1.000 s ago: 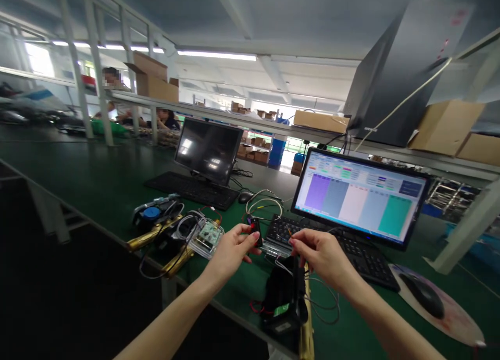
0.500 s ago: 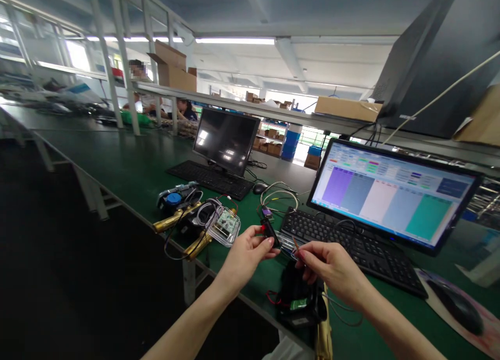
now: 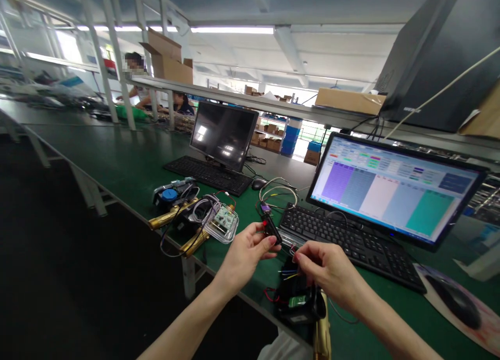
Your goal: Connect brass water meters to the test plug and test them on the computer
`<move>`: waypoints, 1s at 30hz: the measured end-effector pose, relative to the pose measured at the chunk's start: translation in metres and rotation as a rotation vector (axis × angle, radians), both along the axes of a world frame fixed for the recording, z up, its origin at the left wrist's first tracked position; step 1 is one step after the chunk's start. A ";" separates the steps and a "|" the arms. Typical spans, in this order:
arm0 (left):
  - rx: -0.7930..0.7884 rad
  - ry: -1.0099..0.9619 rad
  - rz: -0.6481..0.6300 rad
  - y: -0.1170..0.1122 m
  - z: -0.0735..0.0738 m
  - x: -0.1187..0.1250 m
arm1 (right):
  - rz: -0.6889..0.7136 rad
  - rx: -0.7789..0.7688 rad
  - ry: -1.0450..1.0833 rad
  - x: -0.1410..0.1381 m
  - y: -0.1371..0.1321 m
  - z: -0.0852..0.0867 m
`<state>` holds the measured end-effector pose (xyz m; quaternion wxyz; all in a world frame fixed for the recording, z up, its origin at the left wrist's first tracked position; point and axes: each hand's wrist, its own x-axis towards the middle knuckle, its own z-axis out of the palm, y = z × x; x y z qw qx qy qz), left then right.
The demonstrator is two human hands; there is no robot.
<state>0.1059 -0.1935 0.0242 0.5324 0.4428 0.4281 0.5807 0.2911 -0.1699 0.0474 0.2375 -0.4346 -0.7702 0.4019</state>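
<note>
In the head view my left hand (image 3: 244, 253) is closed on a small black device (image 3: 271, 231) with a red spot near its upper end. A purple cable plug (image 3: 265, 208) lies just beyond that device. To the right, my right hand (image 3: 330, 269) is pinched around thin wires; the exact grip is partly hidden behind the fingers. Blue and yellow wires (image 3: 289, 274) stick out to the left below these fingertips. Under the right hand stands a black housing (image 3: 300, 303) with a green piece and red wires, beside a brass pipe (image 3: 322, 331).
Left of my hands lie brass fittings (image 3: 167, 218), a blue-capped unit (image 3: 169, 195) and a circuit board (image 3: 224, 218) in a clear case. Behind are a keyboard (image 3: 351, 245), a lit monitor (image 3: 385, 190) and a dark monitor (image 3: 223, 135). A mouse (image 3: 453, 300) sits right. Co-workers sit at the far left.
The copper-coloured wire tip that pointed up from my right fingers no longer shows there, and blue and yellow wires now show below them. My left hand keeps the device; the view has shifted slightly.
</note>
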 end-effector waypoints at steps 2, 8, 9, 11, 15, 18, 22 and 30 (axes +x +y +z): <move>0.025 -0.008 0.012 -0.001 0.000 0.003 | -0.016 0.080 -0.039 -0.002 -0.003 0.003; 0.089 0.026 0.084 -0.004 0.002 0.009 | -0.057 0.234 -0.122 -0.013 -0.010 0.009; 0.095 0.038 0.096 -0.004 0.001 0.009 | -0.071 0.248 -0.135 -0.015 -0.010 0.008; 0.112 0.066 0.115 -0.005 -0.002 0.010 | -0.092 0.269 -0.152 -0.017 -0.010 0.008; 0.142 0.128 0.142 -0.006 -0.007 0.009 | -0.107 0.287 -0.186 -0.021 -0.010 0.007; 0.148 0.169 0.164 -0.007 -0.007 0.009 | -0.118 0.294 -0.200 -0.023 -0.010 0.008; 0.159 0.222 0.181 -0.009 -0.005 0.009 | -0.120 0.284 -0.189 -0.026 -0.011 0.010; 0.177 0.279 0.192 -0.011 -0.002 0.009 | -0.132 0.291 -0.190 -0.028 -0.011 0.012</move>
